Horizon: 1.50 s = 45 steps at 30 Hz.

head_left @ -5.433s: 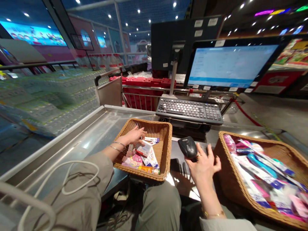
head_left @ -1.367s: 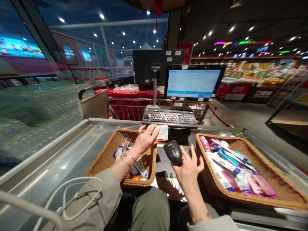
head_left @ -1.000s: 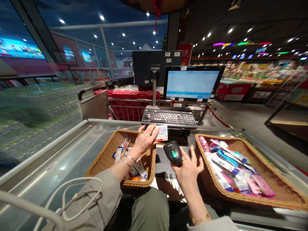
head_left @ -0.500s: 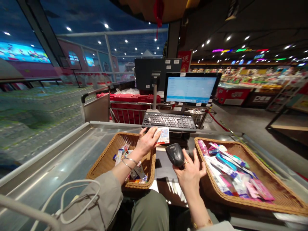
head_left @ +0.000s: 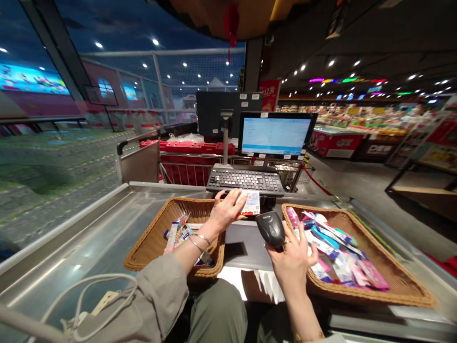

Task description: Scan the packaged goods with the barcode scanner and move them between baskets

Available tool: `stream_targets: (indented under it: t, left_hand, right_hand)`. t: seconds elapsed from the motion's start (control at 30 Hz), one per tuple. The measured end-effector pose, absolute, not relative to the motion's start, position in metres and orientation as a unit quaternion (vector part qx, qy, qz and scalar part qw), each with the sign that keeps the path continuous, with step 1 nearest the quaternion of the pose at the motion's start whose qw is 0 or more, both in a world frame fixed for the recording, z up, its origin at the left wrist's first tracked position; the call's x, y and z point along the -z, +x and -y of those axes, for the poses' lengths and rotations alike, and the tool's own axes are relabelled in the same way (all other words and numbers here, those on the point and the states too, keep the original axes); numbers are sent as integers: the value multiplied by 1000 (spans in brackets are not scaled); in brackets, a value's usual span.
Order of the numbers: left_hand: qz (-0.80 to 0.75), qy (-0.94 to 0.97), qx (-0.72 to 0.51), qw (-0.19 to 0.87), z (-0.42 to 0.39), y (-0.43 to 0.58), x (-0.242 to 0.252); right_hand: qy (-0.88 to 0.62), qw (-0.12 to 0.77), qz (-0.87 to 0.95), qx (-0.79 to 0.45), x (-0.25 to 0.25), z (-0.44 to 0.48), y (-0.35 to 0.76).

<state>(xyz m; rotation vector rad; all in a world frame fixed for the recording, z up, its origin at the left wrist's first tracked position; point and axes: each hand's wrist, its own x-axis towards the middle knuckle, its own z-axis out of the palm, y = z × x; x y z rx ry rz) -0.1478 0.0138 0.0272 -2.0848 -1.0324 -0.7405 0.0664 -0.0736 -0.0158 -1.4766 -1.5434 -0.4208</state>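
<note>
My left hand (head_left: 228,209) is closed on a flat white and red box (head_left: 252,202), holding it just in front of the keyboard. A barcode on the box faces me. In my right hand (head_left: 293,255) is a black barcode scanner (head_left: 270,229), its head close to the box's lower right corner. Some of my right fingers stick out past the grip. Below my left forearm stands a wicker basket (head_left: 143,247) with several small packaged goods (head_left: 174,233). Another wicker basket (head_left: 403,259), on the right, holds toothbrush packs and other pink and blue packages (head_left: 342,257).
The keyboard (head_left: 246,180) and a lit screen (head_left: 274,135) stand behind the metal counter (head_left: 103,219). A second monitor (head_left: 212,112) shows its back. White cable (head_left: 89,278) loops at lower left. A shopping cart (head_left: 182,169) is beyond the counter.
Both hands have shifted right relative to the baskets, carrying the box and the scanner along. The camera view has turned slightly to the right.
</note>
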Motion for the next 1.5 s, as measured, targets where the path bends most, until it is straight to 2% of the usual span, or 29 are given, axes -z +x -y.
stream_targets:
  t: [0.77,1.5]
  left_hand:
    - [321,-836,322,308,-22,-44,-23]
    - [279,-899,274,194,-12,37,1]
  right_hand:
    - [-665,508,518,175,15,86,140]
    - [-723,544,372,206,26,107,218]
